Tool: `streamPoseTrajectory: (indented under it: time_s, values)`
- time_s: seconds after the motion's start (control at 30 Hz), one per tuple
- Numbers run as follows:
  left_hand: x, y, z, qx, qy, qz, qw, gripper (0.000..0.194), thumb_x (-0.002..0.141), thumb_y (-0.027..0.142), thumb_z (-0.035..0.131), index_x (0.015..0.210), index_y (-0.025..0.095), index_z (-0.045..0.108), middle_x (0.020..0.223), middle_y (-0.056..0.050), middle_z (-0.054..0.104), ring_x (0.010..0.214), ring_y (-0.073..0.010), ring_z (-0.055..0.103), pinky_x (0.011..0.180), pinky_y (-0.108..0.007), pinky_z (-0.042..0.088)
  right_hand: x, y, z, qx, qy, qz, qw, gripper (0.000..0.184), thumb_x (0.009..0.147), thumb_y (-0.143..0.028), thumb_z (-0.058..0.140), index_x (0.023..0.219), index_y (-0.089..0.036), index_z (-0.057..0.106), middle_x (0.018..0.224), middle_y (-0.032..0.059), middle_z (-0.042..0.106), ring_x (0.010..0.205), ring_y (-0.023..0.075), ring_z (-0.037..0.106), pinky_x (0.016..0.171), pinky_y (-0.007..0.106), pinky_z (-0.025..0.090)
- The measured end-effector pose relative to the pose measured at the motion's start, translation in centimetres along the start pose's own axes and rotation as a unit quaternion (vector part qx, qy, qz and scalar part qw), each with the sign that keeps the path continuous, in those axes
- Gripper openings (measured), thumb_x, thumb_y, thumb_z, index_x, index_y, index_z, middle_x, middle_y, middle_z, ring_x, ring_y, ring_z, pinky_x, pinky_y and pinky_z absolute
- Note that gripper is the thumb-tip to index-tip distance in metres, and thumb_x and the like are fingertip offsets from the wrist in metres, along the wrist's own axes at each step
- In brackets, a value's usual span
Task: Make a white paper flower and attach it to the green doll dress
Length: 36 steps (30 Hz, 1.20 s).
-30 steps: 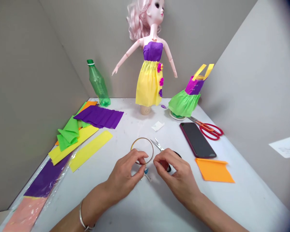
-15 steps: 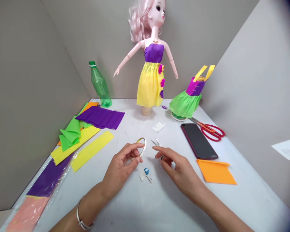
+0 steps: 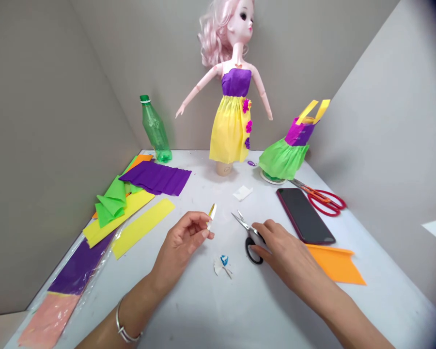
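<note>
My left hand [image 3: 179,240] pinches a thin tape ring [image 3: 211,216] between thumb and fingers, and the ring shows almost edge-on, white with a yellow rim. My right hand [image 3: 285,249] lies over the black loop handles of small steel scissors [image 3: 247,230], its fingers on the handles and the blades pointing up and left. Between the hands, a small white paper piece with a blue mark [image 3: 221,265] lies on the table, touched by neither hand.
A doll in a purple and yellow paper dress [image 3: 232,128] stands at the back beside a small green and purple paper dress [image 3: 285,157]. A phone [image 3: 304,215], red scissors [image 3: 325,201], orange paper [image 3: 336,264], crepe paper strips [image 3: 141,225] and a green bottle [image 3: 156,133] surround the hands.
The tape ring has turned from a tilted view to almost edge-on in my left hand. My right hand has come down onto the small scissors' handles. The whole view has shifted slightly.
</note>
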<state>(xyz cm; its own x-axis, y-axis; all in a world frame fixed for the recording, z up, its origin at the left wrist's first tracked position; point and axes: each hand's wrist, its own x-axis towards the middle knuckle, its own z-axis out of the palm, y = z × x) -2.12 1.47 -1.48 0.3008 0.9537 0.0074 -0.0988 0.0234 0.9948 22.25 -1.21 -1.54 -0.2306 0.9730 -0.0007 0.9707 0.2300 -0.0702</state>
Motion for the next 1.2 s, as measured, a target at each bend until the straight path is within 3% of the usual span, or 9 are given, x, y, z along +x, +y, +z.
streamPoseTrajectory:
  time_s: [0.2, 0.37, 0.5, 0.63, 0.73, 0.83, 0.93, 1.07, 1.2]
  values:
    - [0.2, 0.0, -0.1, -0.038, 0.003, -0.011, 0.999, 0.029, 0.09, 0.028, 0.062, 0.117, 0.031, 0.053, 0.092, 0.003, 0.048, 0.087, -0.0135, 0.062, 0.09, -0.03, 0.046, 0.0, -0.1, -0.2, -0.034, -0.033, 0.032, 0.998, 0.021, 0.086, -0.025, 0.064, 0.106, -0.019, 0.058, 0.084, 0.005, 0.06, 0.07, 0.0221, 0.064, 0.052, 0.027, 0.037]
    - [0.1, 0.1, -0.2, -0.055, 0.01, -0.033, 0.998, 0.028, 0.09, 0.027, 0.061, 0.117, 0.031, 0.052, 0.092, 0.003, 0.046, 0.087, -0.0132, 0.061, 0.093, -0.033, 0.044, 0.1, 0.1, -0.1, -0.015, -0.034, 0.057, 0.998, 0.02, 0.087, -0.024, 0.056, 0.105, -0.02, 0.059, 0.084, 0.0044, 0.063, 0.061, 0.0212, 0.063, 0.05, 0.028, 0.033]
    - [0.1, 0.2, -0.2, -0.048, 0.022, -0.041, 0.998, 0.026, 0.09, 0.028, 0.061, 0.114, 0.032, 0.054, 0.095, 0.004, 0.046, 0.086, -0.012, 0.063, 0.088, -0.029, 0.043, 0.2, 0.3, -0.6, 0.159, 0.038, 0.067, 0.984, 0.025, 0.088, -0.025, 0.053, 0.113, -0.025, 0.058, 0.091, 0.0026, 0.061, 0.069, 0.0181, 0.062, 0.06, 0.03, 0.043]
    - [0.2, 0.3, -0.1, -0.045, 0.024, -0.039, 0.998, 0.025, 0.09, 0.029, 0.061, 0.113, 0.032, 0.054, 0.095, 0.004, 0.046, 0.085, -0.0117, 0.064, 0.085, -0.027, 0.042, 0.2, 0.1, -1.5, 0.376, 0.086, 0.069, 0.92, 0.028, 0.089, -0.033, 0.054, 0.116, -0.027, 0.06, 0.097, 0.0034, 0.061, 0.082, 0.0184, 0.06, 0.07, 0.03, 0.049]
    - [0.2, 0.3, -0.1, -0.046, 0.02, -0.033, 0.998, 0.026, 0.09, 0.028, 0.062, 0.114, 0.031, 0.054, 0.094, 0.004, 0.047, 0.084, -0.0116, 0.064, 0.085, -0.026, 0.043, 0.0, -0.7, -2.1, 0.449, 0.069, 0.043, 0.89, 0.041, 0.085, -0.029, 0.059, 0.126, -0.03, 0.055, 0.105, 0.0035, 0.059, 0.093, 0.019, 0.059, 0.079, 0.03, 0.051]
    - [0.1, 0.2, 0.0, -0.048, 0.01, -0.023, 0.999, 0.027, 0.089, 0.028, 0.062, 0.115, 0.029, 0.053, 0.092, 0.004, 0.048, 0.083, -0.0123, 0.064, 0.084, -0.027, 0.044, -0.4, -1.5, -2.3, 0.438, 0.029, 0.0, 0.899, 0.055, 0.08, -0.019, 0.061, 0.131, -0.035, 0.05, 0.109, 0.0022, 0.055, 0.102, 0.0187, 0.056, 0.088, 0.03, 0.05]
    - [0.1, 0.1, 0.2, -0.052, 0.001, -0.018, 0.998, 0.028, 0.089, 0.027, 0.063, 0.114, 0.027, 0.053, 0.091, 0.003, 0.05, 0.082, -0.0126, 0.064, 0.084, -0.027, 0.045, -0.6, -2.0, -2.1, 0.398, 0.014, -0.02, 0.917, 0.054, 0.08, -0.018, 0.062, 0.129, -0.036, 0.05, 0.116, 0.0023, 0.053, 0.109, 0.0199, 0.053, 0.092, 0.032, 0.048]
    - [0.1, 0.1, 0.4, -0.049, -0.008, -0.026, 0.998, 0.029, 0.087, 0.026, 0.064, 0.114, 0.026, 0.053, 0.092, 0.002, 0.051, 0.079, -0.0117, 0.063, 0.08, -0.026, 0.046, -0.7, -2.1, -1.7, 0.337, 0.032, -0.047, 0.94, 0.054, 0.08, -0.018, 0.064, 0.129, -0.033, 0.05, 0.119, 0.0041, 0.052, 0.108, 0.0214, 0.054, 0.089, 0.033, 0.05]
    - [0.1, 0.0, 0.5, -0.054, -0.024, -0.037, 0.998, 0.033, 0.086, 0.026, 0.066, 0.115, 0.025, 0.051, 0.094, 0.002, 0.053, 0.077, -0.0118, 0.064, 0.077, -0.026, 0.047, -0.7, -2.2, -1.3, 0.321, 0.068, -0.073, 0.942, 0.052, 0.08, -0.015, 0.065, 0.128, -0.03, 0.053, 0.114, 0.0052, 0.054, 0.101, 0.0209, 0.056, 0.085, 0.033, 0.052]
